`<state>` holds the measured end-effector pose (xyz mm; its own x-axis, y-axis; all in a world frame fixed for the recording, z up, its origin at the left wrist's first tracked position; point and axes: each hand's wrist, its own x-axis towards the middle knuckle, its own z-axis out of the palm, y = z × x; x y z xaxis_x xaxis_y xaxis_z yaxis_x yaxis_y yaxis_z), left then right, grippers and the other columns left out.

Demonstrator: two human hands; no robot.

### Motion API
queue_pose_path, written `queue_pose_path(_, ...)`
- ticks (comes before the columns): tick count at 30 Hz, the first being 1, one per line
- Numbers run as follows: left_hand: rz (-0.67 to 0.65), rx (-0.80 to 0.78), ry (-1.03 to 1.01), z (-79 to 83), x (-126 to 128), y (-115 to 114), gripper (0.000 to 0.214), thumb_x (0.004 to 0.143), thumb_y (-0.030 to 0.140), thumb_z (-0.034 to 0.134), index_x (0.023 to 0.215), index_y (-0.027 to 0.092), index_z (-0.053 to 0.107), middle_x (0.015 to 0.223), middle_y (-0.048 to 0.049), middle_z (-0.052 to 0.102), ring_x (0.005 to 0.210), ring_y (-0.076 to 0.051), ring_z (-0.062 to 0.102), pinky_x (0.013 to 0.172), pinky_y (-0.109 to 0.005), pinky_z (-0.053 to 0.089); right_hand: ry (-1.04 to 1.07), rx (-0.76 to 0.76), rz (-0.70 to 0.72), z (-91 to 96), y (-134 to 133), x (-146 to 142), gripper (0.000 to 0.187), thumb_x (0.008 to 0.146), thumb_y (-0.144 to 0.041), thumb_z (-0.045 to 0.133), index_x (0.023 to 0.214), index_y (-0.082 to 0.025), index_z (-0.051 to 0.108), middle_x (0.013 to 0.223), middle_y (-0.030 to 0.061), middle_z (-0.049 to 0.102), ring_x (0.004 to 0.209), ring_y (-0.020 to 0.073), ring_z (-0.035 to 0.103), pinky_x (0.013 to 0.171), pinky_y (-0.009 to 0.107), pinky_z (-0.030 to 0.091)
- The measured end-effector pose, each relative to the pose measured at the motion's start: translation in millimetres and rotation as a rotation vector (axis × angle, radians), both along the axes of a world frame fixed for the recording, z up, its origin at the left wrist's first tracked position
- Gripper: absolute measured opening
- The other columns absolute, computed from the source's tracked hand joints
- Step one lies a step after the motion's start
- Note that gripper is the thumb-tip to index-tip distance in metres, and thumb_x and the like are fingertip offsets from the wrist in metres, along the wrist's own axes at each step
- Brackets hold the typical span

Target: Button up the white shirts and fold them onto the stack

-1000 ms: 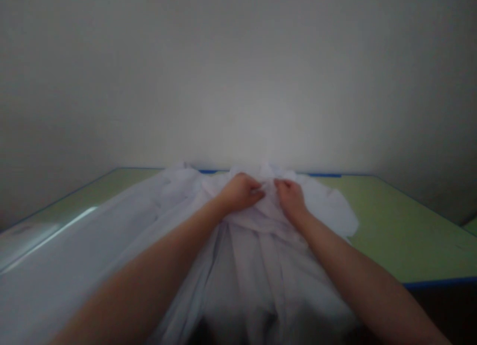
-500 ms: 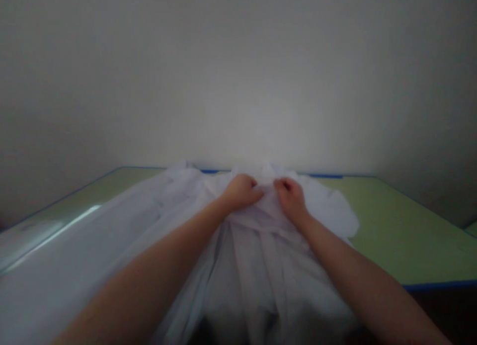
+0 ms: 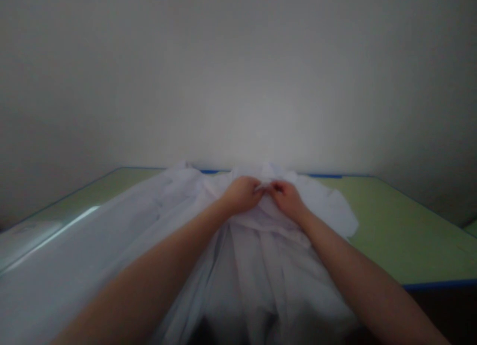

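Two hands, the left hand [image 3: 244, 195] and the right hand [image 3: 286, 198], come close together over a heap of white cloth [image 3: 257, 255] on a green desk [image 3: 406, 230]. The fingers of each hand are bent and closed, pinching a small fold of the cloth between thumb and fingertips; whether the two sets of fingertips touch one another is too blurred to tell.

The cloth lies rumpled across the middle of the desk, its far side reaching the far edge. To the left it spreads in a broad sheet toward the near left; to the right it ends in a rounded flap just beyond the right hand. Between the forearms, long folds run from below the hands toward the near side.

Blue edging [image 3: 439, 285] borders the desk, and a bright streak of reflected light [image 3: 70, 223] lies on its left part. Behind the far edge stands a plain grey wall [image 3: 238, 76]. Another green surface [image 3: 471, 228] shows at the far right.
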<state>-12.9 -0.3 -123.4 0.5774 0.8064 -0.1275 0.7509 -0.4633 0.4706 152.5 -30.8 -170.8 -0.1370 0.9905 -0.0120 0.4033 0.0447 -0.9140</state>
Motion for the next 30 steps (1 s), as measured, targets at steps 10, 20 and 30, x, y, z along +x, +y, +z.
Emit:
queue_pose_path(10, -0.064, 0.122, 0.106, -7.2, -1.8, -1.9, 0.034, 0.082, 0.036, 0.040, 0.069, 0.015, 0.063, 0.067, -0.0064, 0.062, 0.063, -0.016, 0.054, 0.057, -0.026, 0.031, -0.161, -0.040, -0.064, 0.0, -1.3, -1.6, 0.023, 0.077, -0.034, 0.052, 0.069, -0.015, 0.064, 0.061, -0.0001, 0.059, 0.059, 0.0105, 0.050, 0.054, 0.021, 0.033)
queue_pose_path(20, -0.161, 0.165, 0.205, -0.2, 1.1, -7.0, 0.030, 0.081, 0.033, 0.042, 0.072, 0.014, 0.064, 0.073, -0.0085, 0.063, 0.071, -0.019, 0.057, 0.068, -0.029, 0.039, -0.211, -0.024, -0.035, 0.6, -2.2, 0.0, 0.019, 0.076, -0.030, 0.054, 0.072, -0.016, 0.067, 0.066, 0.0015, 0.063, 0.060, 0.0118, 0.053, 0.057, 0.023, 0.035)
queue_pose_path(30, -0.191, 0.170, 0.226, -4.3, -0.9, -7.7, 0.025, 0.079, 0.028, 0.044, 0.075, 0.015, 0.065, 0.076, -0.0083, 0.065, 0.074, -0.020, 0.059, 0.070, -0.030, 0.039, -0.464, 0.169, 0.132, 6.7, -4.2, -1.7, 0.021, 0.076, -0.028, 0.053, 0.063, -0.017, 0.065, 0.061, 0.0035, 0.061, 0.062, 0.0142, 0.051, 0.062, 0.026, 0.031)
